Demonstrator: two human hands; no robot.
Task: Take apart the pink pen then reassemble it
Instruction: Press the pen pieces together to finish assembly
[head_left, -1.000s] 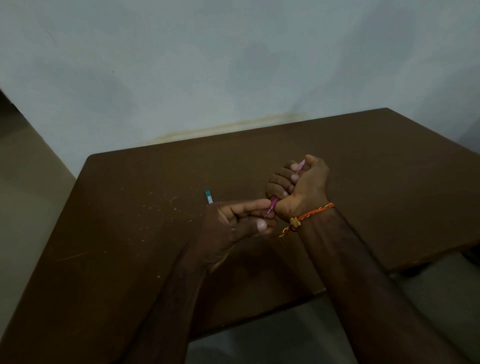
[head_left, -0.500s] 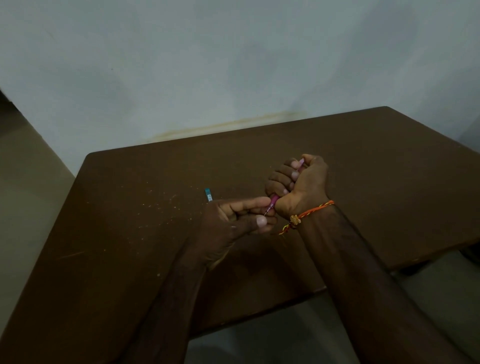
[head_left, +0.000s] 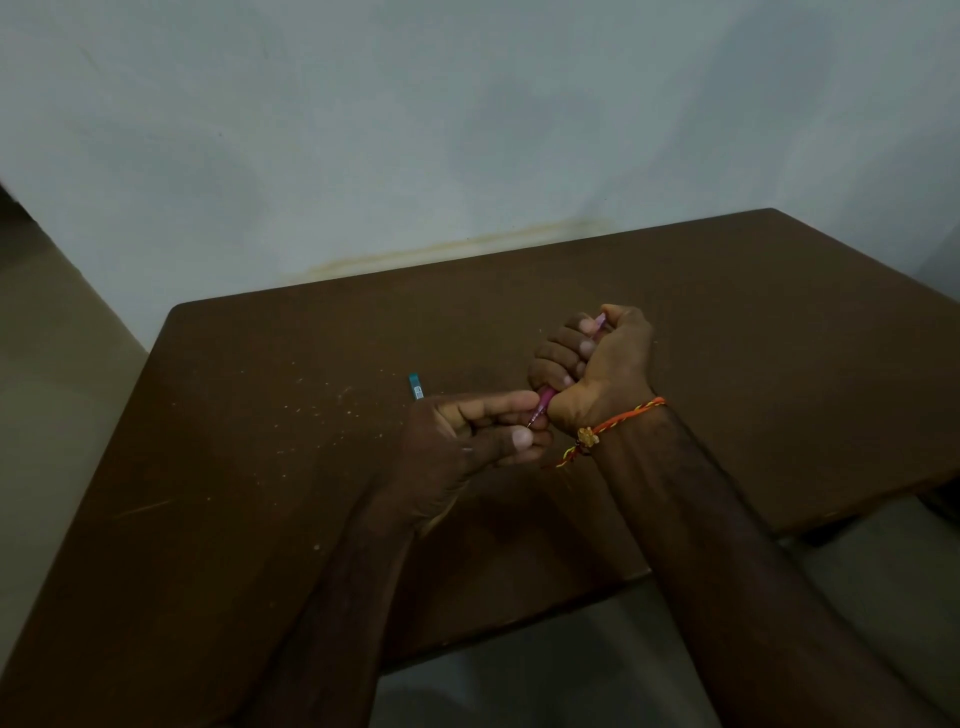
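Observation:
My right hand (head_left: 597, 364) is closed in a fist around the pink pen (head_left: 544, 401), over the middle of the brown table (head_left: 260, 467). The pen runs through the fist; its far end pokes out at the top by the thumb and its pointed tip sticks out below. My left hand (head_left: 467, 441) is just left of the fist, with thumb and fingers pinching at the pen's tip section. Most of the barrel is hidden inside the fist.
A small teal pen part (head_left: 416, 386) lies on the table just behind my left hand. Pale specks dot the tabletop to the left. A light wall stands behind the table; the table's near edge runs under my forearms.
Both hands stay almost still on the pen. The left fingers have shifted slightly at the tip; no part has come off.

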